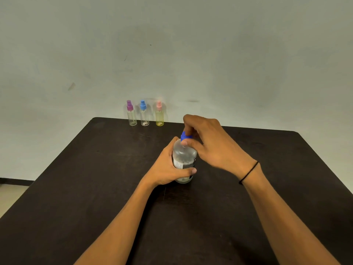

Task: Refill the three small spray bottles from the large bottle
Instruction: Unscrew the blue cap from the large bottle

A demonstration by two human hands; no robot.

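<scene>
Large bottle [184, 159] stood upright at table [76, 188] centre. Left hand [168, 169] wrapped around body, fingers clamped. Right hand [212, 144] at 1 o'clock of bottle, fingers pinched on blue cap [184, 135]. Three small spray bottles [145, 113], capped, stood in row at 11 o'clock, far edge, well apart from hands.

Light: dim, even, soft.
Shadows: faint beside the worktop [76, 188].
Glare: none.
Blur: right hand [214, 144] slightly smeared.
Edges: wide-angle bending curved the worktop's sides.
</scene>
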